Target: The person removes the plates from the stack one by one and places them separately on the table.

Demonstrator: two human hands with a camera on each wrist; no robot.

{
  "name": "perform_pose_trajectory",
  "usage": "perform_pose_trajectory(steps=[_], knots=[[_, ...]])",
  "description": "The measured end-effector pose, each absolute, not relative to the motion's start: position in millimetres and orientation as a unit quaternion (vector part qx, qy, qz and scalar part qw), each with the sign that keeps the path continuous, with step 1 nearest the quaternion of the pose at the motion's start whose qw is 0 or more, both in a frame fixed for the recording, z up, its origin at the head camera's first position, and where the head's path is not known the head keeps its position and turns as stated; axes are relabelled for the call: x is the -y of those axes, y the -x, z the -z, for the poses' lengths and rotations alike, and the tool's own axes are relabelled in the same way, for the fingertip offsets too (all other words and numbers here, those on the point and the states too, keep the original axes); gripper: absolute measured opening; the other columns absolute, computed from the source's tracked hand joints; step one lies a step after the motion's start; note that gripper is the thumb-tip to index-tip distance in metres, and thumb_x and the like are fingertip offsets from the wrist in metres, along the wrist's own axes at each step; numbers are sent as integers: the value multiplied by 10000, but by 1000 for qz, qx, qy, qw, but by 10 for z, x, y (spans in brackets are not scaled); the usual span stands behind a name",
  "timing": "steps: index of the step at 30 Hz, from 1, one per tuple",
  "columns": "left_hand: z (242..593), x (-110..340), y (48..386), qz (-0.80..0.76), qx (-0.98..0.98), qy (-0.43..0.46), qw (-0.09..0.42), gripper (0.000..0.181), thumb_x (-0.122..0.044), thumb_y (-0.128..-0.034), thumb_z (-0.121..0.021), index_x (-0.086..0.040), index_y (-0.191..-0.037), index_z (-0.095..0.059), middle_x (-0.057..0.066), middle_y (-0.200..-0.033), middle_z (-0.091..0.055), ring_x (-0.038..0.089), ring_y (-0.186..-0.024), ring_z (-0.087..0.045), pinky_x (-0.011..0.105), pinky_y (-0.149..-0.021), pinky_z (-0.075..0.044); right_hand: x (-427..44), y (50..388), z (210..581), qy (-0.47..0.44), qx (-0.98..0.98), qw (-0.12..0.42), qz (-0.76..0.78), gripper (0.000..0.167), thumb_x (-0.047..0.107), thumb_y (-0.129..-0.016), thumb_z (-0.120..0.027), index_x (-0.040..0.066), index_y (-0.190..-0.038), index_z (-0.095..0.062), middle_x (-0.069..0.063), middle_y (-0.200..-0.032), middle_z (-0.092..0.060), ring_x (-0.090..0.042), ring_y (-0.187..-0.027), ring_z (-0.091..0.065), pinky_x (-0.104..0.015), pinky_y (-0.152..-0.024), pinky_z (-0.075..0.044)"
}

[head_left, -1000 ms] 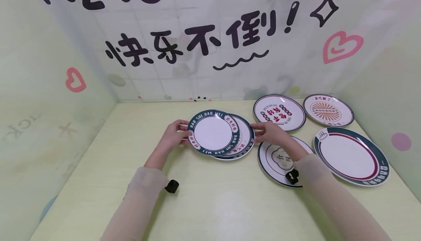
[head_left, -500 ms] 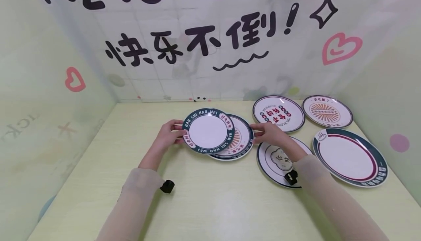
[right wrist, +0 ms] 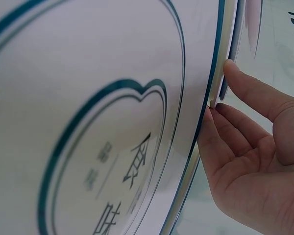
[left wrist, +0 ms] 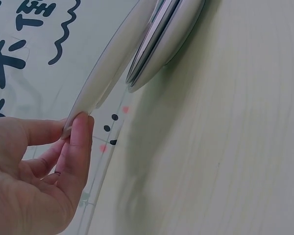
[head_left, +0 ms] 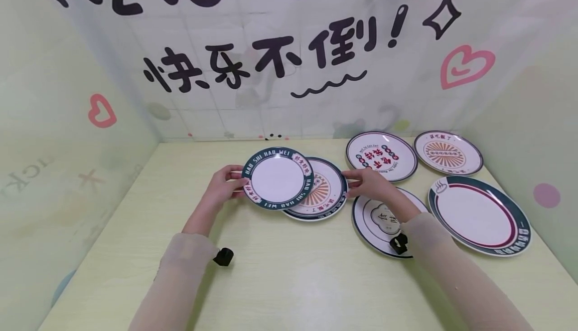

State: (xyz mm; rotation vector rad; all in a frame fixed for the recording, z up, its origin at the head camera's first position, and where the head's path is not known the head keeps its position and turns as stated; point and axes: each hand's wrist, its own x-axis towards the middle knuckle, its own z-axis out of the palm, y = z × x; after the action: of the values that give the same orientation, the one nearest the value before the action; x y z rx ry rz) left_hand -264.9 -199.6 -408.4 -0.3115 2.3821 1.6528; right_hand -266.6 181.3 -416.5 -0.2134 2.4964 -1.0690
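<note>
My left hand (head_left: pixel 222 186) pinches the left rim of a round plate (head_left: pixel 276 179) with a dark green lettered border. In the left wrist view, the thumb and fingers of the left hand (left wrist: pixel 44 171) grip that plate's edge, and its underside (left wrist: pixel 108 58) is tilted above the other plates (left wrist: pixel 171 44). The green-bordered plate overlaps the left part of a small stack of plates (head_left: pixel 328 190), whose top one bears an orange sunburst. My right hand (head_left: pixel 371 185) holds the stack's right rim. In the right wrist view, the right hand (right wrist: pixel 257 147) has its thumb and fingers at the stacked edges.
Under the right forearm lies a plate with a cloud-shaped emblem (head_left: pixel 377 220). Behind it are a red-lettered plate (head_left: pixel 382 155) and another sunburst plate (head_left: pixel 449 152). An oval green-rimmed plate (head_left: pixel 477 215) lies at the right. A printed backdrop (head_left: pixel 271 115) closes off the table's (head_left: pixel 289 281) far side.
My left hand has moved left with the green-bordered plate, uncovering more of the sunburst plate below. The right hand and the stack have stayed nearly in place.
</note>
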Motion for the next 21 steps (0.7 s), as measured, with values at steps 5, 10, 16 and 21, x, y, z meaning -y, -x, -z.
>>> perform_pose_trajectory(steps=[5,10,16,21], knots=[[4102,2052,2655,-569,-809,104,107,510,-59,-982,-604,-71,-1465,-444,176,-1321,-528,168,-919,-659,238,-761,-627,-1823,2668,4170,81,-897,205,384,702,94,-874,-744,89,-1504,-434,-164,-1524,-469,-348,-1337,-542,-470,-1129,-457],[4106,2107,2650,-575,-806,102,103,514,-58,-981,-605,-61,-1466,-437,169,-1300,-527,141,-882,-661,256,-787,-630,-1819,2664,4169,84,-897,203,385,695,96,-877,-742,89,-1502,-438,-165,-1517,-478,-350,-1336,-544,-473,-1129,-456],[4095,2151,2648,-582,-801,102,98,518,-51,-983,-599,-54,-1471,-427,151,-1268,-524,107,-844,-654,256,-799,-628,-1831,2666,4183,84,-898,201,383,698,107,-877,-742,95,-1503,-436,-166,-1520,-473,-350,-1335,-544,-478,-1131,-453],[4087,2184,2647,-588,-796,111,92,525,-40,-984,-589,-60,-1478,-413,132,-1258,-512,112,-866,-651,292,-846,-626,-1834,2670,4191,91,-897,200,384,696,104,-879,-740,83,-1503,-433,-167,-1529,-459,-352,-1334,-544,-475,-1129,-456]])
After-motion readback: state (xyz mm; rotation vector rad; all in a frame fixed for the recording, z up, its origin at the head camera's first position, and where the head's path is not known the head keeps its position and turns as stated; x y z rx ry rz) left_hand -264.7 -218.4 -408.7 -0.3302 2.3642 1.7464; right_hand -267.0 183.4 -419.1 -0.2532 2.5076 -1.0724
